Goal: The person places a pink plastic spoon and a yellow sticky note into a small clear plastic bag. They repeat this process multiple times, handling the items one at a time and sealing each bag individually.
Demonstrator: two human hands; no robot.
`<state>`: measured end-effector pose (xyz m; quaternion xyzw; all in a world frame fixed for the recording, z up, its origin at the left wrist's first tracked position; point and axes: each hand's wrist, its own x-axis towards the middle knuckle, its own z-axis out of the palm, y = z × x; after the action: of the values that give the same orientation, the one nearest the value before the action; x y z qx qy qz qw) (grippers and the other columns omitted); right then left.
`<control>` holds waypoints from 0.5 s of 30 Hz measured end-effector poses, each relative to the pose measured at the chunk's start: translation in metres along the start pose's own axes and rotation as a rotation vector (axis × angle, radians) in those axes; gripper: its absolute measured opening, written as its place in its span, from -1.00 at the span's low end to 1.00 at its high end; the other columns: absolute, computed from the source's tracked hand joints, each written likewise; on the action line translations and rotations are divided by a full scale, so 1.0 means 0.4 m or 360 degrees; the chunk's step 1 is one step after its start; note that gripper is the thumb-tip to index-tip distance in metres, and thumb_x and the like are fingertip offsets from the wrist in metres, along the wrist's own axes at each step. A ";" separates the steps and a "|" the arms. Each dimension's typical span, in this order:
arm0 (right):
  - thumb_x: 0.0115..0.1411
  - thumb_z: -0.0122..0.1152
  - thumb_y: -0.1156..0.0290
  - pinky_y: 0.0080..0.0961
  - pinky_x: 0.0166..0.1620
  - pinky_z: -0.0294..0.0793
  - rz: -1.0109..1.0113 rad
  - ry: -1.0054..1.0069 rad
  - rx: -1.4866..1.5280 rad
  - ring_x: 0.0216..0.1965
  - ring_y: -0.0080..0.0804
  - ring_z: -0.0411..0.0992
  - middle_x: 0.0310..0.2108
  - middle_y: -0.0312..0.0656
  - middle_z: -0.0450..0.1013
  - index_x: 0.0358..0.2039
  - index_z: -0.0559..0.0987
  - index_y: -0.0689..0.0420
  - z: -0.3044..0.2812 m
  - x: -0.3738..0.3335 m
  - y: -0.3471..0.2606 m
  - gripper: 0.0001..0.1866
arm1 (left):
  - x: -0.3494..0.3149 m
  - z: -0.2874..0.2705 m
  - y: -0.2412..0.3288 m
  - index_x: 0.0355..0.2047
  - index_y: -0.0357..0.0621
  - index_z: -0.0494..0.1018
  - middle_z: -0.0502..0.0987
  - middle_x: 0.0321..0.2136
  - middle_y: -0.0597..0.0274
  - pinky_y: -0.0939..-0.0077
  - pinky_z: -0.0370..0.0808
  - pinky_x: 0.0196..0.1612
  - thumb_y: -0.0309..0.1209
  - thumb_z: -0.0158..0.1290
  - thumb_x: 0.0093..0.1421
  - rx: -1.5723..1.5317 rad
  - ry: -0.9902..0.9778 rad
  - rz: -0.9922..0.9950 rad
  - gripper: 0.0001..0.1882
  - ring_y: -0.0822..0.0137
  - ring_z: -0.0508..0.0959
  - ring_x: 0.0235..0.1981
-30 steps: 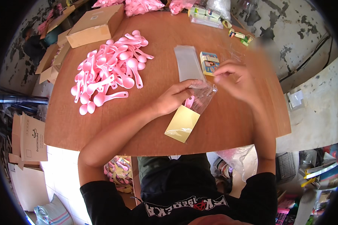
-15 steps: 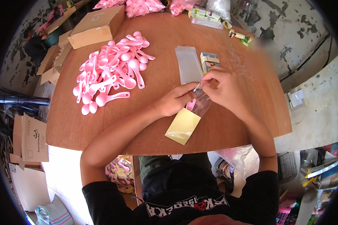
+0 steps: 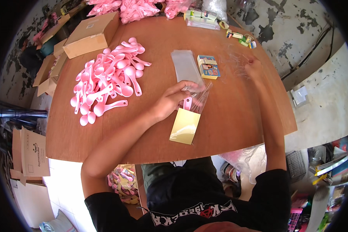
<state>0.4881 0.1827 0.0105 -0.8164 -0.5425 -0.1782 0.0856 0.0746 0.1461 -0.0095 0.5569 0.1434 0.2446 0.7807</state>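
My left hand [image 3: 173, 101] pinches the upper part of a clear plastic bag [image 3: 205, 98] over the table's near middle. Inside the bag are a plain yellow card [image 3: 185, 125] and a pink spoon [image 3: 187, 103], whose handle end shows above the card; its remainder is hidden. Out to the right, my right hand [image 3: 254, 69] is over thin clear plastic strips [image 3: 232, 63] scattered on the table. Its fingers are drawn together, and what they hold, if anything, is too small to make out. Beyond my left hand lie flat clear bags [image 3: 185, 63] and a stack of printed cards [image 3: 208, 67].
A heap of pink spoons [image 3: 108, 75] covers the left part of the wooden table [image 3: 143, 135]. Behind it stands a cardboard box [image 3: 91, 34]. Bagged pink items [image 3: 139, 9] line the far edge, with small card bundles [image 3: 241, 38] at far right. A box of packed spoons [image 3: 123, 181] sits below.
My right hand has left the bag's top and moved right and away to the clear strips. The left hand keeps the bag, which hangs straighter. The printed cards are now uncovered.
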 end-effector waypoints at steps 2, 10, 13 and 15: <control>0.21 0.21 0.33 -0.57 -0.31 0.45 0.0229 0.0377 0.1017 -0.35 -0.49 0.51 -0.29 -0.21 0.60 -0.13 0.63 0.16 0.003 -0.043 -0.026 -0.73 | 0.011 0.010 0.002 0.11 -0.17 0.25 0.41 0.11 0.00 0.42 0.55 -0.20 -0.46 -0.23 0.34 0.0013 0.0040 -0.0060 -0.66 0.19 0.58 -0.03; 0.20 0.33 0.25 -0.60 -0.21 0.45 -0.0366 -0.1221 0.1917 -0.27 -0.60 0.49 -0.33 -0.24 0.57 -0.17 0.62 0.22 -0.289 -0.351 -0.347 -0.69 | 0.008 0.018 0.019 -0.17 -0.13 0.44 0.55 -0.27 0.32 0.58 0.48 -0.24 -0.34 -0.12 0.40 0.0019 0.0397 0.0225 -0.81 0.55 0.49 -0.33; 0.21 0.33 0.32 -0.60 -0.20 0.46 -0.0424 -0.0945 0.2518 -0.26 -0.60 0.49 -0.32 -0.26 0.56 -0.22 0.61 0.22 -0.304 -0.382 -0.390 -0.76 | 0.006 0.046 0.068 -0.20 -0.14 0.47 0.51 -0.35 0.39 0.59 0.47 -0.24 -0.34 -0.09 0.39 0.0087 0.0366 0.0379 -0.82 0.55 0.50 -0.33; 0.22 0.30 0.35 -0.58 -0.19 0.48 -0.0360 -0.0839 0.2516 -0.25 -0.59 0.50 -0.28 -0.25 0.55 -0.25 0.60 0.25 -0.352 -0.384 -0.410 -0.79 | -0.011 0.040 0.079 -0.11 -0.16 0.45 0.51 -0.29 0.33 0.54 0.46 -0.14 -0.34 -0.08 0.39 0.0127 0.0342 0.0384 -0.80 0.52 0.50 -0.28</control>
<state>0.2564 0.0693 0.0724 -0.4717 -0.5883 0.4433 0.4846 0.0718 0.1392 0.0254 0.5714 0.1677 0.3888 0.7031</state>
